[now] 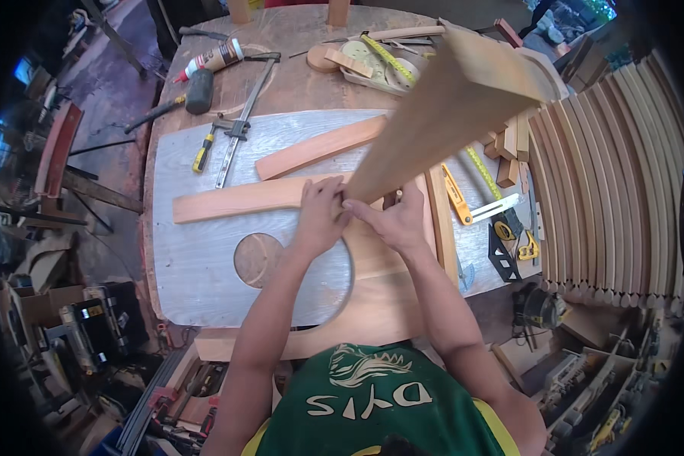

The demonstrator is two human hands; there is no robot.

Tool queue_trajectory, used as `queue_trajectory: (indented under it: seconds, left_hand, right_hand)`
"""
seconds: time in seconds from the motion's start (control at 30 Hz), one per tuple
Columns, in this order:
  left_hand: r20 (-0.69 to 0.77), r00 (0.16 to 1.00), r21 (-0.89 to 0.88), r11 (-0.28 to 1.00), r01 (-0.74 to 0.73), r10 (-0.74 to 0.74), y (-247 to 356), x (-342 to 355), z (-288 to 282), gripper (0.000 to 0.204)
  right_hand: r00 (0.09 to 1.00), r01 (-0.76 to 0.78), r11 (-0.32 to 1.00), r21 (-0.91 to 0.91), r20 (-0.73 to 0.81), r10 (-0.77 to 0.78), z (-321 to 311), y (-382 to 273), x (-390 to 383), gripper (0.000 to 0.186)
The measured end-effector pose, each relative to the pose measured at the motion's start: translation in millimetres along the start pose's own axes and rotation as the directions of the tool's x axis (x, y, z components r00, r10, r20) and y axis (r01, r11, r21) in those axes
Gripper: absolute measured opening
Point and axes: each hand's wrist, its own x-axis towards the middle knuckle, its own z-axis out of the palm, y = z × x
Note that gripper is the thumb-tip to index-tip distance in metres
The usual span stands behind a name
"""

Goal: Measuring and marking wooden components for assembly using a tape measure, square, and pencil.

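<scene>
A thick wooden post (441,110) stands tilted up from the table, its top end close to the camera. Its lower end meets a flat C-shaped wooden piece (380,304). My left hand (323,216) is closed at the left of the post's foot, the fingers over the upper arm of the C-shaped piece. From the right, my right hand (395,220) closes around the same foot, thumb towards the left hand. Something small and dark shows by its fingers, too hidden to name. Behind the hands lies a loose wooden strip (319,148).
A grey board (197,266) with a round hole lies underneath. Farther off are a bar clamp (243,114), a mallet (199,91), a glue bottle (213,59) and a yellow tape (387,55). A bevel gauge (457,196) lies right, near stacked curved slats (608,182).
</scene>
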Motion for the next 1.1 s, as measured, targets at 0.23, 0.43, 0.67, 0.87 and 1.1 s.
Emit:
queue_trajectory:
  seconds: [0.23, 0.43, 0.67, 0.87, 1.1]
  left_hand:
    - [0.139, 0.98, -0.004, 0.99, -0.143, 0.142, -23.0, 8.4, -29.9, 0.084]
    - [0.059, 0.982, 0.02, 0.983, -0.182, 0.18, -28.4, 6.8, -26.2, 0.085]
    - [0.021, 0.986, 0.082, 0.983, -0.165, 0.164, -26.8, -0.7, -20.6, 0.084]
    - [-0.009, 0.994, 0.134, 0.985, -0.109, 0.111, -24.8, -6.0, -14.4, 0.083]
    - [-0.034, 0.995, 0.131, 0.987, -0.088, 0.094, -25.0, -7.7, -8.9, 0.066]
  right_hand:
    - [0.984, 0.025, 0.962, -0.271, -0.164, -0.072, 22.3, 30.0, -11.5, 0.071]
    - [0.967, 0.064, 0.921, -0.383, -0.204, -0.152, 21.1, 39.3, -29.0, 0.074]
    - [0.955, 0.018, 0.87, -0.493, -0.249, -0.161, 26.7, 30.6, -33.5, 0.069]
    - [0.957, 0.011, 0.848, -0.529, -0.239, -0.162, 26.9, 27.1, -37.3, 0.083]
    - [0.968, 0.101, 0.861, -0.498, -0.151, -0.201, 23.8, 29.7, -39.2, 0.093]
